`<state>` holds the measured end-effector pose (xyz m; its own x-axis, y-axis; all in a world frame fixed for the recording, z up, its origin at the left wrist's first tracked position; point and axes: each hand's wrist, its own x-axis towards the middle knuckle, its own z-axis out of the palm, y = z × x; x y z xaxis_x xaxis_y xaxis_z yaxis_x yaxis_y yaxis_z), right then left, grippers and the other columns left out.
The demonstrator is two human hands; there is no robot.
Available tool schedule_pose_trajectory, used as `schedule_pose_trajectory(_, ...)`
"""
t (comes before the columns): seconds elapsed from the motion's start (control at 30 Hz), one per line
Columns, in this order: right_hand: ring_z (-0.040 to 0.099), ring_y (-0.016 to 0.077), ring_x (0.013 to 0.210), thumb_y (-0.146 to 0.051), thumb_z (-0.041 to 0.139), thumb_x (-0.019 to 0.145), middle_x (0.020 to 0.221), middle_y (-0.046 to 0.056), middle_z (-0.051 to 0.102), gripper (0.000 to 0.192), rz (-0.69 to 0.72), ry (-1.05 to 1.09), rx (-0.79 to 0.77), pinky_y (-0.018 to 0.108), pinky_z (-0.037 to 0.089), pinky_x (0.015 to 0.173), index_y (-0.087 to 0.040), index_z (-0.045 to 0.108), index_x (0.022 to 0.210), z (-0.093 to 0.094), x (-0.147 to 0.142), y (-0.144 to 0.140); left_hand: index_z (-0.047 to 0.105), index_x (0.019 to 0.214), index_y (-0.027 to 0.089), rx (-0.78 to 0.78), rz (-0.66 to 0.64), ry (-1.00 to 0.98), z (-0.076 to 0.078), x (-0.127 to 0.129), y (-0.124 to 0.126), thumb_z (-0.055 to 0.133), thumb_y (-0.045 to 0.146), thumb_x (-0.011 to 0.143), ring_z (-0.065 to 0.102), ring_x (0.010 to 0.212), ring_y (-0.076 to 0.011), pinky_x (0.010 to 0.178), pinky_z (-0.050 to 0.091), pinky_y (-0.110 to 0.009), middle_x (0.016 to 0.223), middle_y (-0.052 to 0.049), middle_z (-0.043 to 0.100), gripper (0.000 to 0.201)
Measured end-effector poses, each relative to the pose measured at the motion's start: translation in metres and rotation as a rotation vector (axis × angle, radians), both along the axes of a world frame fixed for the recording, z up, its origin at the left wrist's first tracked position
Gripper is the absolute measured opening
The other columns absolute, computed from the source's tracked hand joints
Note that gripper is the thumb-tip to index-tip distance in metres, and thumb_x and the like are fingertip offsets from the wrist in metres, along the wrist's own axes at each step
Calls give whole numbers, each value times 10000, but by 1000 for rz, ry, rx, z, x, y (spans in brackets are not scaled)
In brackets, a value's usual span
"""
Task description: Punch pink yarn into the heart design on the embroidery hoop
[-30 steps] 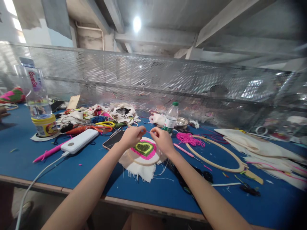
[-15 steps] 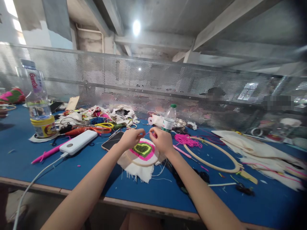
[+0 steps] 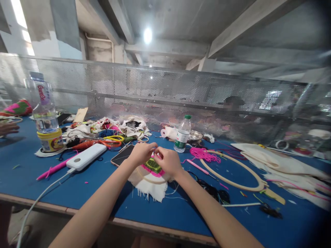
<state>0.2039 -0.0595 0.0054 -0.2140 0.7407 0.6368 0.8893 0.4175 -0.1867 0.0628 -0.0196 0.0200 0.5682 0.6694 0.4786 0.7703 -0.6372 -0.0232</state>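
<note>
My left hand (image 3: pixel 143 154) and my right hand (image 3: pixel 168 162) meet fingertip to fingertip, both closed in a pinch. A pink strand of yarn showed between them a moment ago; the fingers now mostly hide it. Under the hands lies a round embroidery hoop (image 3: pixel 150 181) with white fabric (image 3: pixel 152 191) stretched in it, its frayed edge spreading on the table. Looped stitching (image 3: pixel 154 167) in pink, dark green and yellow-green fills the middle, partly covered by my right hand. Beside my left forearm is a phone (image 3: pixel 121 156). A pink-handled punch needle (image 3: pixel 198 166) rests right of my right hand.
On the blue table (image 3: pixel 103 193), a white power bank (image 3: pixel 88 156) trails a cable. A large bottle (image 3: pixel 43 106) stands on a yellow tub (image 3: pixel 51 140). Right are pink yarn (image 3: pixel 204 154), an empty hoop (image 3: pixel 232 186) and folded cloth (image 3: pixel 274 160). Another person's hand (image 3: pixel 9 129) shows far left.
My hands have come together, my right hand moving left and lower over the stitching. The view has tilted slightly up. Another person's hand shows more at the left edge.
</note>
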Motion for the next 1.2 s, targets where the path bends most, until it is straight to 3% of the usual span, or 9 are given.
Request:
schedule_pose_trajectory(0.17, 483, 101, 509, -264, 460, 752, 553, -30, 550, 131, -79, 78, 54, 213, 240, 492, -215, 579, 729, 5, 15, 6, 556, 923, 245, -23, 10, 22, -1, 0, 2, 376, 247, 811, 571, 693, -166, 556, 333, -211, 744, -28, 627, 211)
schedule_pose_trajectory(0.3, 489, 101, 512, -269, 475, 739, 547, -34, 553, 125, -128, 102, 3, 211, 227, 481, -214, 582, 705, 4, 27, 14, 554, 902, 238, -86, -19, -3, -2, 3, 2, 385, 218, 789, 559, 663, -164, 543, 331, -215, 704, -24, 610, 204)
schedule_pose_trajectory(0.5, 486, 109, 522, -263, 473, 738, 554, -25, 548, 114, -31, 23, -19, 218, 234, 489, -208, 558, 684, -6, 7, 9, 544, 911, 227, -77, 42, -42, 0, 2, 0, 378, 233, 790, 563, 696, -178, 567, 353, -230, 729, -30, 610, 206)
schedule_pose_trajectory(0.67, 468, 111, 514, -247, 470, 740, 554, -18, 536, 99, 49, -29, -10, 220, 238, 496, -198, 538, 687, -11, -4, 4, 572, 884, 237, -56, -13, 31, -1, -2, 1, 437, 213, 755, 565, 680, -181, 560, 350, -228, 701, -31, 616, 188)
schedule_pose_trajectory(0.77, 471, 107, 513, -269, 457, 758, 560, -24, 535, 118, 42, 22, 12, 210, 246, 499, -204, 555, 747, -6, 6, 8, 597, 858, 238, -40, -31, 11, -1, -4, 4, 429, 231, 781, 569, 686, -176, 567, 352, -227, 708, -32, 625, 185)
schedule_pose_trajectory(0.9, 467, 104, 502, -282, 433, 774, 547, -29, 519, 152, -38, 117, 45, 205, 245, 494, -206, 564, 760, 0, 20, 13, 613, 844, 241, -26, -122, -157, 2, -5, 6, 411, 248, 820, 565, 736, -127, 609, 363, -196, 825, -6, 630, 203)
schedule_pose_trajectory(1.03, 470, 102, 504, -277, 437, 769, 543, -29, 517, 149, -5, 145, 25, 203, 255, 499, -202, 562, 741, 0, 15, 12, 603, 836, 208, 26, -171, -289, 4, -6, 7, 369, 261, 847, 548, 778, -99, 657, 374, -179, 939, -14, 592, 241)
schedule_pose_trajectory(1.2, 478, 100, 509, -273, 458, 763, 534, -29, 518, 143, 35, 138, 7, 203, 266, 510, -198, 572, 720, -3, 1, 5, 588, 819, 195, 20, -139, -186, 0, -5, 9, 383, 199, 824, 546, 729, -112, 619, 366, -191, 816, -13, 601, 205)
